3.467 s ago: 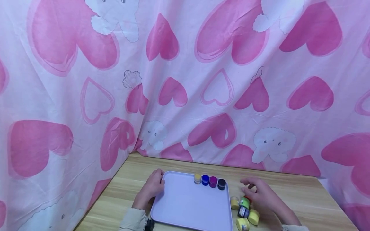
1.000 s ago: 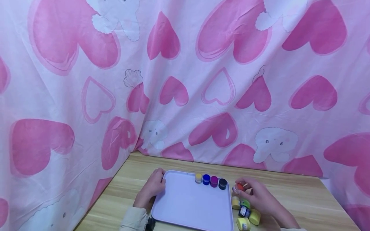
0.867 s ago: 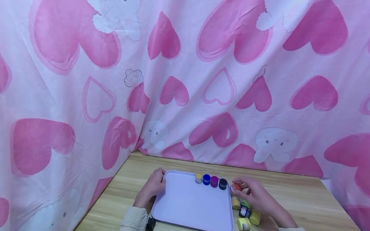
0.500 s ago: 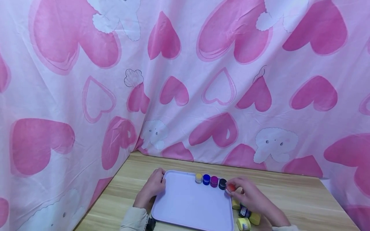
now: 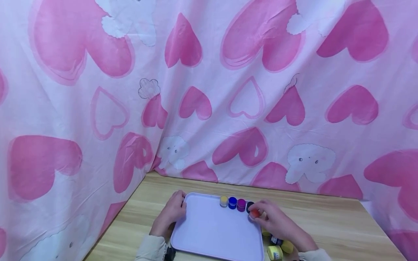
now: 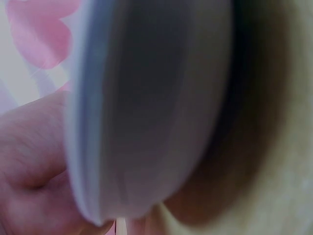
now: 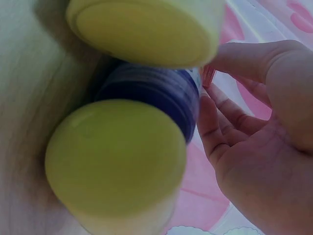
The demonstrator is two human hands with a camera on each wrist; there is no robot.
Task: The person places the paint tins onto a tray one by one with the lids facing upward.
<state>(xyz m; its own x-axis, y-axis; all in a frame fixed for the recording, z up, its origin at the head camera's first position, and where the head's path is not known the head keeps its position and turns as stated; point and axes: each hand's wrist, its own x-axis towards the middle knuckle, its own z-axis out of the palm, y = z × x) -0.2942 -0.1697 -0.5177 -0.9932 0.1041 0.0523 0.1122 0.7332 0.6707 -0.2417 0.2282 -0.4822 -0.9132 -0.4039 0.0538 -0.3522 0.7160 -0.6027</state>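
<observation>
My left hand [image 5: 171,210] grips the left rim of a pale lilac tray [image 5: 215,232]; the left wrist view has the tray's underside [image 6: 156,107] close up, beside that hand. Between thumb and fingers of my right hand [image 5: 277,219] is a small paint jar with a red-orange lid [image 5: 255,213], at the tray's right side just in front of a black jar [image 5: 249,206]. Whether it touches the tray I cannot tell. Left of the black jar, in a row along the far rim, stand a magenta jar [image 5: 241,205], a blue jar [image 5: 232,203] and a yellow jar [image 5: 223,201].
Right of the tray, several loose jars lie on the wooden table [image 5: 339,224]: yellow ones [image 5: 275,253] and a dark blue one [image 5: 276,240], partly under my right hand. They loom large in the right wrist view, a yellow lid [image 7: 116,159] foremost. A heart-print curtain [image 5: 196,101] hangs behind.
My right hand has picked the red-lidded jar from the loose group and carried it left, over the tray's right rim, beside the black jar. The left hand and tray have stayed put.
</observation>
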